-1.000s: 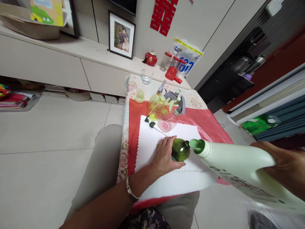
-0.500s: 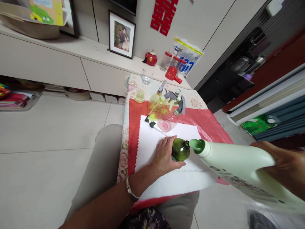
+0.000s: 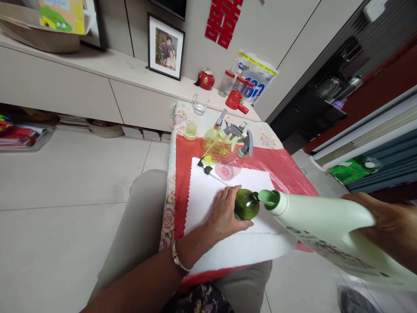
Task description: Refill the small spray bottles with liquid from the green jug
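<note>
My left hand [image 3: 224, 213] is wrapped around a small dark green pump bottle [image 3: 246, 205] without its pump top, its mouth pointing right toward the jug. A large pale green detergent jug [image 3: 325, 213] is tipped over, its spout at the small bottle's neck; flowing liquid cannot be made out. By the handle, my right hand [image 3: 391, 226] grips the jug at the right edge. A black pump head with its tube [image 3: 208, 170] lies on the white cloth [image 3: 205, 200] beyond my left hand. Behind it stand a pink spray bottle [image 3: 229, 167] and yellowish spray bottles [image 3: 210, 141].
A pale green cap [image 3: 190, 131] sits on the table's red cover [image 3: 184, 169]. Farther back is a clear glass cup [image 3: 199, 106]. The cabinet ledge [image 3: 130, 67] carries a framed photo [image 3: 165, 48], a red pot [image 3: 206, 79], red-lidded jars [image 3: 226, 84] and a plastic bag [image 3: 257, 78].
</note>
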The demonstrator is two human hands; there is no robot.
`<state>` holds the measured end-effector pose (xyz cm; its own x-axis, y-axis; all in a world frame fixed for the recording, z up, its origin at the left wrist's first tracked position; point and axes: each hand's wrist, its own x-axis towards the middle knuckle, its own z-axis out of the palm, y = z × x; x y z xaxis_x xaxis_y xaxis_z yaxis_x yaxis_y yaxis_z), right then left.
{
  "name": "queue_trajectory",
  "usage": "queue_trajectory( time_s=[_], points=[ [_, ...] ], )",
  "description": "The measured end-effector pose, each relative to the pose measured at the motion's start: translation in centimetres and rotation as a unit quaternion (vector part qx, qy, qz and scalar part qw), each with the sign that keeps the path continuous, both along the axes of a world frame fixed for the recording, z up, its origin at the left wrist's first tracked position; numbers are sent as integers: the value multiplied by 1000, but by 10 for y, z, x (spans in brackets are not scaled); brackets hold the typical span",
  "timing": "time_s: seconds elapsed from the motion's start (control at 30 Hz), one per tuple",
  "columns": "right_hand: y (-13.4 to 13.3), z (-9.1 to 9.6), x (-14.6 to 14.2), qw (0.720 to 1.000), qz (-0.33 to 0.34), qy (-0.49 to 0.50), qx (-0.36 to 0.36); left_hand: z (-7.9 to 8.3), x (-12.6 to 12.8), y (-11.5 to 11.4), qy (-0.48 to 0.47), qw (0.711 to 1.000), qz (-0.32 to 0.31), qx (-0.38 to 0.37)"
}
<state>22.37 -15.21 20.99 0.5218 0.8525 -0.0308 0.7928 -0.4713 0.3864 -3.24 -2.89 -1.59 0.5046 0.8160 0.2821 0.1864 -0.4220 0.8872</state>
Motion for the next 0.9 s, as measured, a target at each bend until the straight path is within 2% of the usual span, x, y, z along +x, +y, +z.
queue_trajectory(
  time_s=[0.47,0.63,0.9],
  points=[
    [-1,0,2,1000,-7,-1,-2,1,0,0,2,1000,-2,-3],
    [-3,-2,4,1000,9,-19,-4,1,0,0,8,1000,-3,-3],
    [0,2,-1,1000,-21,-16,-11,2,0,-1,13,1000,-4,-6]
  ],
)
